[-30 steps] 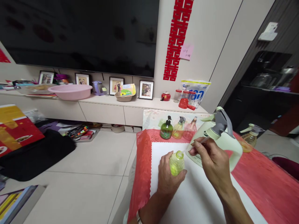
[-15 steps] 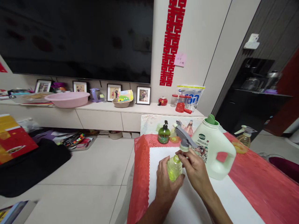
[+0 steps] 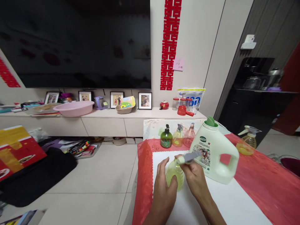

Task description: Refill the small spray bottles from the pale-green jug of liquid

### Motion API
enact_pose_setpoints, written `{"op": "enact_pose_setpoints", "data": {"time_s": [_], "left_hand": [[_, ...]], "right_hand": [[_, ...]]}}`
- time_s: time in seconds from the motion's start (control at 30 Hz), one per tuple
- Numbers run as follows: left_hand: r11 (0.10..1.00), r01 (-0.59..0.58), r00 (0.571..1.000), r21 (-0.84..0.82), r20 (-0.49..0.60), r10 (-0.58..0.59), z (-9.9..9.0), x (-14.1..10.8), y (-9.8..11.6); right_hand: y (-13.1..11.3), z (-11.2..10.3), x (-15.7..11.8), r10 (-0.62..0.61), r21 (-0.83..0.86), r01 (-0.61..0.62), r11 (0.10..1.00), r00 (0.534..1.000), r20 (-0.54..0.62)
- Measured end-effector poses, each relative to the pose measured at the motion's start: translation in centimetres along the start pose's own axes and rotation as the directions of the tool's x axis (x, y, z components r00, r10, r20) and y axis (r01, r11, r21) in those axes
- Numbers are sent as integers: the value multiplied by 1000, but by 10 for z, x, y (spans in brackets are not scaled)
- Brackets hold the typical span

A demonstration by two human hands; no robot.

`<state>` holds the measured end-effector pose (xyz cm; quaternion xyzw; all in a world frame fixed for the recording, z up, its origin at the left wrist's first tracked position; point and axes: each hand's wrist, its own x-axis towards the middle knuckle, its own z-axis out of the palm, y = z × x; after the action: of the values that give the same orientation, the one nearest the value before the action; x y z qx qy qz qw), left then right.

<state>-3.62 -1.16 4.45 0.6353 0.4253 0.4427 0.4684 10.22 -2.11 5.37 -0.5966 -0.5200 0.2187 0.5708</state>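
Observation:
My left hand [image 3: 165, 184] is wrapped round a clear yellow-green spray bottle [image 3: 176, 176], tilted over the white sheet. At its neck, my right hand [image 3: 193, 173] grips a grey-and-white spray head [image 3: 189, 157], which sits at the bottle's mouth. Whether the threads have caught, I cannot tell. Just right of my right hand stands a large pale green jug [image 3: 217, 156] with a printed label and a green spout in its top. Behind my hands are a green pump bottle [image 3: 166, 139], an orange-tinted spray bottle [image 3: 177, 139] and a pink spray bottle [image 3: 188, 137].
Another yellow spray bottle [image 3: 248, 142] stands on the red table cover [image 3: 264, 178] at the right. Along the low cabinet [image 3: 105, 125] are a pink basin [image 3: 75, 109], picture frames and red-lidded jars. A black bag [image 3: 39, 178] lies on the floor at left.
The spray head has come down from above the bottle onto its mouth, and it now lies tilted toward the right. The view has shifted slightly.

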Motion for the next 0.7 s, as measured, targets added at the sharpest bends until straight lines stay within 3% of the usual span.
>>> {"op": "enact_pose_setpoints", "data": {"time_s": [0.17,0.27,0.57,0.7], "left_hand": [[973,-231,973,-19,-4,231,5,4,8],[953,-299,954,-59,10,300,12,11,10],[918,-297,934,-262,118,336,13,39,26],[901,-262,947,-345,88,309,19,47,22]], "right_hand": [[7,5,-2,8,31,-7,999,1000,-28],[10,7,-2,-23,22,24,999,998,-56],[24,7,3,-195,26,194,981,980,40],[33,12,4,-220,35,218,975,975,29]]}}
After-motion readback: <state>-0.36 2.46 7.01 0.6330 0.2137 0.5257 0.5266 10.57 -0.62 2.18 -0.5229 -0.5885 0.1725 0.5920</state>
